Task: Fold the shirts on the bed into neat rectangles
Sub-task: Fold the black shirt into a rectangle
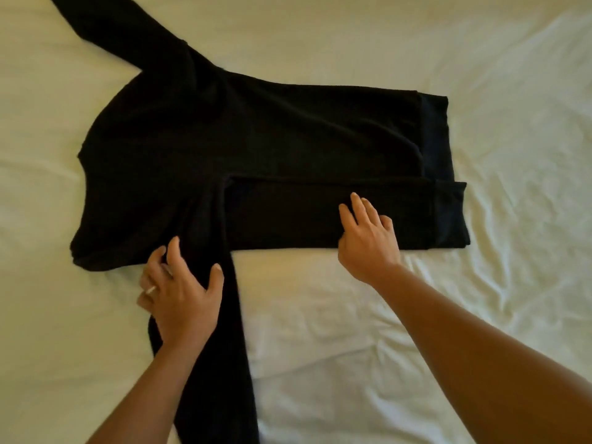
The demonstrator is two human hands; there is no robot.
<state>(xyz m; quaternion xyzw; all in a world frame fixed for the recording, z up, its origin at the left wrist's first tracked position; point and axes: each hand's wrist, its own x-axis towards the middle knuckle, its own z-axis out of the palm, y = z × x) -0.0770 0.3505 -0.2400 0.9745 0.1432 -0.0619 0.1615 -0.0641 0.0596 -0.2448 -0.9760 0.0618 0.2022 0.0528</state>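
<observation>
A black long-sleeved shirt point(256, 145) lies spread on the bed point(416, 315), which is covered with a wrinkled pale sheet. Only the sheet fills the view, so the bed's edges and corners are not visible; the shirt sits in the middle and far-left part of what shows. Its body runs left to right, hem to the right. The near side of the body is folded over onto itself as a long flat band point(336, 213), its lower edge straight against the sheet.

One sleeve point(105, 27) stretches away to the far left. The other sleeve point(217, 363) runs straight toward the person, down to the near side of the view.

The left hand point(181, 293) rests on the near sleeve where it joins the body, fingers curved around the cloth, thumb on the sleeve's right side; the grip is a loose hold on the sleeve. A ring point(150, 290) shows on one finger. The right hand point(368, 235) lies on the folded band, fingers spread and fairly straight, pressing the cloth flat, grip wide.
</observation>
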